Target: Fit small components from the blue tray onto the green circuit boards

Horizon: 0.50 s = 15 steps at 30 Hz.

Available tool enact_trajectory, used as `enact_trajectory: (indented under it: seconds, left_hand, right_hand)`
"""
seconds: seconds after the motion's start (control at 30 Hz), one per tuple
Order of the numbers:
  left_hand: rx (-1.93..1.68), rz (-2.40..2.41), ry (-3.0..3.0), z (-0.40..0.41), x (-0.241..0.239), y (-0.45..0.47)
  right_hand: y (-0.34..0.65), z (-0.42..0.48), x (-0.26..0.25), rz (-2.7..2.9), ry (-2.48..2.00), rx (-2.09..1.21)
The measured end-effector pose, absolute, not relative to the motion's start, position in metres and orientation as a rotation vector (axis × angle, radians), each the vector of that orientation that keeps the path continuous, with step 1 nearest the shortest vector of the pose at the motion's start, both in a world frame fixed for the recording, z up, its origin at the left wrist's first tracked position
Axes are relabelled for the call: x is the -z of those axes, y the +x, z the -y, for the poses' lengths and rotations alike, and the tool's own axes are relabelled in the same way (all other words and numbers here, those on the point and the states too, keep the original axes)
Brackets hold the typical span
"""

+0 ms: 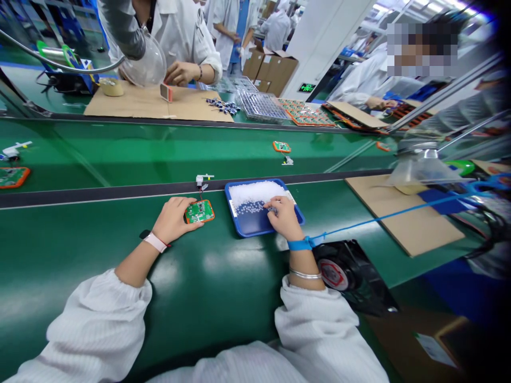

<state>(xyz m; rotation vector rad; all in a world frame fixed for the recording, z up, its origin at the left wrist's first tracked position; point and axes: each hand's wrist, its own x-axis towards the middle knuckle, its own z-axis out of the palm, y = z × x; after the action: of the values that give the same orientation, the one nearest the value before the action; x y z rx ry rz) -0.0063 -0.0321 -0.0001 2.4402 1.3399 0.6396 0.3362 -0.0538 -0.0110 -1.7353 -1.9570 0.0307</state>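
My left hand (174, 217) grips the left side of a green circuit board (200, 211) in an orange frame, thumb at its near edge and fingers at the far one. A thin wire links the board to a small white part (200, 181) just beyond it. To the right lies a shallow blue tray (255, 232), with a heap of tiny white pieces (258, 191) at its far side and a scattered layer in front. Over the tray's right half, my right hand (285, 217) has its fingertips pinched among the loose pieces; what they hold is too small to make out.
A blue cord (371, 219) runs from my right wristband. Beside that forearm sits a black device (351, 274). Cardboard (403, 213) lies at right under a magnifier lamp (423, 165). Beyond runs a green conveyor (171, 151) carrying boards; a co-worker's hand (183, 73) is across it.
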Motion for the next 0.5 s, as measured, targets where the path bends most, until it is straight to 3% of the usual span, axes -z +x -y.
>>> enact_trajectory:
  seconds: [0.5]
  left_hand:
    - [-0.585, -1.304, 2.417, 0.082, -0.003, -0.019]
  right_hand:
    - [0.334, 0.044, 0.016, 1.954, -1.728, -0.043]
